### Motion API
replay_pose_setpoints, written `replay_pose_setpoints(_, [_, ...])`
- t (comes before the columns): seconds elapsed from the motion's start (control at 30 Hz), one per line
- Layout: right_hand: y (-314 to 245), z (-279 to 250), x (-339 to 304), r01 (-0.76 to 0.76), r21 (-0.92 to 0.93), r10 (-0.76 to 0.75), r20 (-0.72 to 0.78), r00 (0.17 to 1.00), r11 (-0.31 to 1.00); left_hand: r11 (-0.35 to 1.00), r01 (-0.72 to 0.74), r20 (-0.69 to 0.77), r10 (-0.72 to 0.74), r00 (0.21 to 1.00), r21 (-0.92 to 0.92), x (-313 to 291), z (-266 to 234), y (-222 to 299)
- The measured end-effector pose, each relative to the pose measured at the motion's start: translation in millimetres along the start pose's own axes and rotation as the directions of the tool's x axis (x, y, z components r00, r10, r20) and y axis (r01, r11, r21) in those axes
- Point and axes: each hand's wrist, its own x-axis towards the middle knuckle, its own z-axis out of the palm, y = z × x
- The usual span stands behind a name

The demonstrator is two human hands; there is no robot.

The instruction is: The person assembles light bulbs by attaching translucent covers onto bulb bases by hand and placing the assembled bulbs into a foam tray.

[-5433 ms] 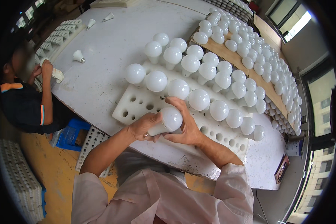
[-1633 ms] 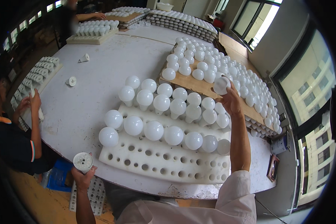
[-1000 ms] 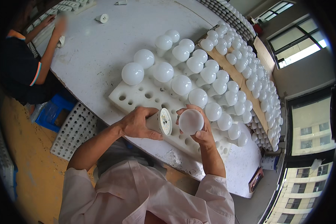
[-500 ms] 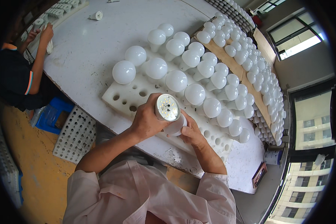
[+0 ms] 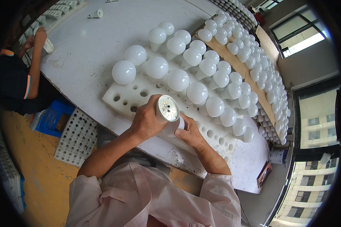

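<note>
My left hand (image 5: 144,122) is closed around an LED bulb base (image 5: 168,108), its open top tilted up and showing a round board dotted with small yellow chips. Just below and to the right, my right hand (image 5: 192,133) grips a white bulb cover (image 5: 169,129), with the thumb on its side. The cover lies close against the base, partly hidden by it and by my fingers. Beyond both hands is a white foam tray (image 5: 115,89) with round holes. Bulbs with white domes (image 5: 178,80) stand upright in rows in it.
Behind the tray, many more bulbs stand beside a brown board (image 5: 231,56). A lone bulb base (image 5: 96,14) lies on the white table (image 5: 83,49). A co-worker (image 5: 11,83) handles a part at the far left. A blue crate (image 5: 51,121) and a perforated panel (image 5: 76,136) are below the table edge.
The bulb cover and my right hand have shifted slightly left, and the cover sits further under the base. My left hand still holds the base, almost in place.
</note>
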Motion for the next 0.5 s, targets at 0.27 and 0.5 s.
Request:
replay_pose_setpoints(0.27, [-4, 9, -5, 0.032, -0.147, -0.042, -0.065, 0.997, 0.989, 0.999, 0.033, 0.032, -0.032, 0.999, -0.016, -4, 4, -4])
replay_pose_setpoints(0.5, [-3, 9, -3, 0.026, -0.163, -0.042, -0.095, 0.995, 0.986, 0.999, 0.03, 0.004, -0.03, 1.0, -0.018, 0, 9, -5])
